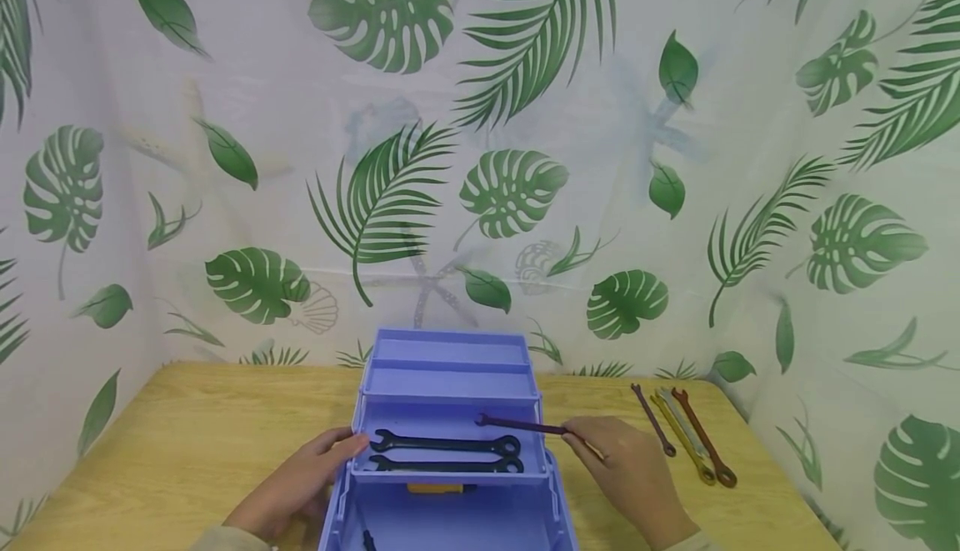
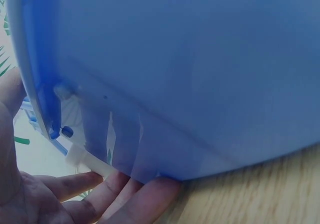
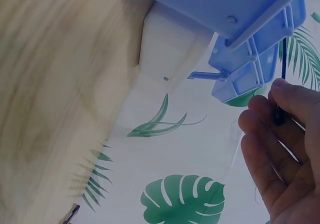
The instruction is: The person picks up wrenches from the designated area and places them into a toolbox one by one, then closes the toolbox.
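Observation:
My right hand (image 1: 626,463) pinches one end of a dark purple combination wrench (image 1: 519,423) between thumb and fingers. Its other end reaches over the upper tray of a blue toolbox (image 1: 450,381), which stands opened out. Two black combination wrenches (image 1: 446,443) lie side by side in that tray. At the toolbox's left side, my left hand (image 1: 300,480) holds the tray's edge, the thumb near one black wrench's end. Fingers (image 2: 102,196) touch the blue outer wall (image 2: 200,84) in the left wrist view. The right wrist view shows the wrench shaft (image 3: 284,59) nearly edge-on.
On the wooden table (image 1: 247,418), right of the toolbox, lie a thin purple wrench (image 1: 654,419), a gold wrench (image 1: 681,434), a silver wrench (image 1: 690,426) and a copper-red wrench (image 1: 705,438). A yellow item (image 1: 435,488) and a dark slim tool (image 1: 367,539) sit in the lower compartment.

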A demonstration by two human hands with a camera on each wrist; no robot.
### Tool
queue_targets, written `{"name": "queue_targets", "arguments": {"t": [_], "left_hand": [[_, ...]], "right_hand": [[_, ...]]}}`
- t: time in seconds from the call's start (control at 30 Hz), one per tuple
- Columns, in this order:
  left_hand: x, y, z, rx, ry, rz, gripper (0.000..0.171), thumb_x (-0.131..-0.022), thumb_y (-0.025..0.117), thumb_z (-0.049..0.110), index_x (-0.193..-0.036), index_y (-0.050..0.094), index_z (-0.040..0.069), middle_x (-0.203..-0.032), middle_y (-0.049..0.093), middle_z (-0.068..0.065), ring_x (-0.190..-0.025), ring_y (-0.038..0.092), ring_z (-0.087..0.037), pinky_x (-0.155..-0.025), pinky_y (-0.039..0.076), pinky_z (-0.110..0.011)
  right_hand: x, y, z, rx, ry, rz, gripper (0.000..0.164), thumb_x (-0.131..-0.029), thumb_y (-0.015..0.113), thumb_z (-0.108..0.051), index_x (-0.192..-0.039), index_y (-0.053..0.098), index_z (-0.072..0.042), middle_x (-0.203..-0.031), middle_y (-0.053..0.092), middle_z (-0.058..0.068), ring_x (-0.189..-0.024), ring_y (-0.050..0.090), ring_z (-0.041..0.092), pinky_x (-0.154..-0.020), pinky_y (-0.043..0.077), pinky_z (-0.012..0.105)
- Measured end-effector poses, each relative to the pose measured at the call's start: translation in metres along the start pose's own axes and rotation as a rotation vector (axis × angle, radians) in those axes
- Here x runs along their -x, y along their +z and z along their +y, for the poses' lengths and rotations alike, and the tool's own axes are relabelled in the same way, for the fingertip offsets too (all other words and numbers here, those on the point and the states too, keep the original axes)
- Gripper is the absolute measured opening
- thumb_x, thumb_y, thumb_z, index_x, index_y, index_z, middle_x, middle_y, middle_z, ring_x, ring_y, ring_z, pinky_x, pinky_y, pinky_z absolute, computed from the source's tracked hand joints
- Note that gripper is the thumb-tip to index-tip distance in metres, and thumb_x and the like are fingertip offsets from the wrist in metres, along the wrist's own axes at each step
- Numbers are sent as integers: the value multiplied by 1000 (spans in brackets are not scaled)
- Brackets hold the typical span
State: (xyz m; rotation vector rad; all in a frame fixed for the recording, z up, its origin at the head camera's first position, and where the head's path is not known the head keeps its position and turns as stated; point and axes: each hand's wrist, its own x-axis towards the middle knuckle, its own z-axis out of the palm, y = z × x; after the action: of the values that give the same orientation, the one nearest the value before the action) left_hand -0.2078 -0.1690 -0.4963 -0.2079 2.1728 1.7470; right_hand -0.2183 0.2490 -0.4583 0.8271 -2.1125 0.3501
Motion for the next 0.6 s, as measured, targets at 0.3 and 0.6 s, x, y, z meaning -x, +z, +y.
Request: {"name": "queue_targets", "arguments": {"t": [0.3,0.6], "left_hand": [[0,-2,-2,10,28,-40,89,-98,56,65,-154,38,-2,-120,71,-19,-102,71,-35,-80,62,-54],[-1,-3,-2,5,25,-44,91,-97,57,66,-154,37,-2,-121,71,-19,-102,70,-34,-80,62,-54]], "right_hand": [[0,1,-3,-2,-3,-9,25,-71,91,-11,-94,82,-14,-89,78,-3,-77,74,12,-62,60,28],[0,4,-2,-8,-7,-4,24,-71,90,-10,-94,82,-13,-89,78,-3,-78,74,13,-63,61,28]]}}
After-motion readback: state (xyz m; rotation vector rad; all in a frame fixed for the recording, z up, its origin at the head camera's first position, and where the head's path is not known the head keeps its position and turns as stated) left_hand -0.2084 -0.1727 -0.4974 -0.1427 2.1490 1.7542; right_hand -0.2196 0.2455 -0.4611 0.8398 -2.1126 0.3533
